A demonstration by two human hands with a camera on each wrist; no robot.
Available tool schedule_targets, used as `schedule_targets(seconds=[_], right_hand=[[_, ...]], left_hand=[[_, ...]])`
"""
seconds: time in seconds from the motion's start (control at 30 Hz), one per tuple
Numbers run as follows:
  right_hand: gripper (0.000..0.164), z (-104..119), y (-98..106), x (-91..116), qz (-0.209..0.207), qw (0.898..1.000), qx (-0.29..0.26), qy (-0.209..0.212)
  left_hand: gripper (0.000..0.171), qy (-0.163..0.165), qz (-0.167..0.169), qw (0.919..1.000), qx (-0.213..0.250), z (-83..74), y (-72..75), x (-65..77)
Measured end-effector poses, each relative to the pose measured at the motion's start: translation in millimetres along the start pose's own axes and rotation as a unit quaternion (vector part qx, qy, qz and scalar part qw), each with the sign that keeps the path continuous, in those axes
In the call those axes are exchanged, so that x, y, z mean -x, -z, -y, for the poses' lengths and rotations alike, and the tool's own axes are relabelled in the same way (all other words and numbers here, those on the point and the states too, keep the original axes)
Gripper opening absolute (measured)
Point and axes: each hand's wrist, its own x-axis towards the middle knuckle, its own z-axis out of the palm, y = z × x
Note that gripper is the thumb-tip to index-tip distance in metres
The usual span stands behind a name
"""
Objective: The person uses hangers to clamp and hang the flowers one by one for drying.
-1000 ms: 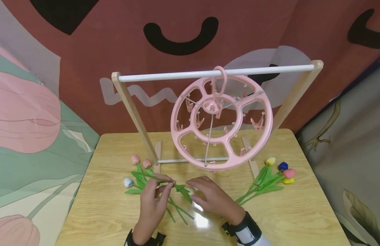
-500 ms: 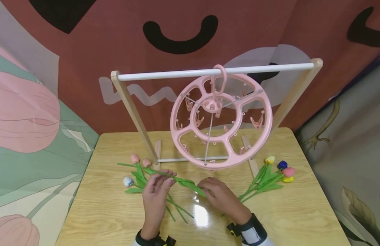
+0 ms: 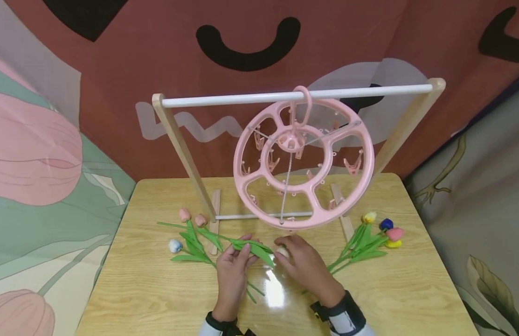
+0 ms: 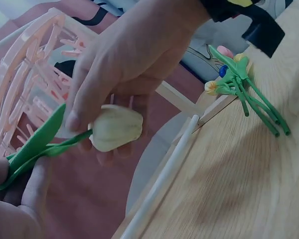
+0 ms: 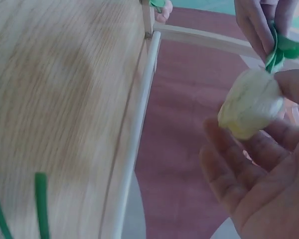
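An artificial tulip with a whitish bloom [image 5: 254, 102] and green leaves [image 3: 259, 252] is held between both hands above the table. My left hand [image 3: 234, 275] pinches it at the stem and leaves, thumb on top, the bare stem end pointing out to the left. My right hand [image 3: 306, 265] has its thumb and fingers around the bloom, as the left wrist view also shows. Beneath and left of the left hand lie two pink tulips [image 3: 201, 220] and a light blue tulip [image 3: 175, 246], their stems partly hidden by that hand.
A wooden rack with a white top rail [image 3: 225, 99] stands at the back of the table [image 3: 129, 280]. From the rail hangs a round pink clip hanger [image 3: 322, 215] with small clips. To the right lies a bunch of tulips [image 3: 368, 247] in yellow, blue and pink.
The tulip has turned so its stem points left and its bloom right. My left hand has shifted right along it, and my right hand has come onto the bloom.
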Motion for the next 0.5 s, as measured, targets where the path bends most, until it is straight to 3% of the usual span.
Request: schedule_targets(seconds=[0.1, 0.2, 0.33, 0.5], right_hand=[[0.048, -5.5, 9.3, 4.1, 0.011, 0.997, -0.023, -0.066], [0.066, -12.8, 23.4, 4.4, -0.009, 0.995, -0.041, -0.088], [0.078, -16.2, 41.4, -7.3, -0.061, 0.995, -0.077, -0.032], [0.064, -12.2, 52.7, -29.3, -0.089, 0.988, -0.12, 0.044]], left_hand=[[0.038, -0.012, 0.008, 0.9999, -0.008, 2.3, 1.2, -2.9], [0.035, -0.025, 0.017, 0.9995, -0.011, 3.8, 1.1, -5.7], [0.027, -0.037, 0.01, 0.9986, -0.036, 2.9, 2.1, -8.2], [0.025, -0.038, 0.008, 0.9959, -0.082, 1.0, 2.9, -12.5]])
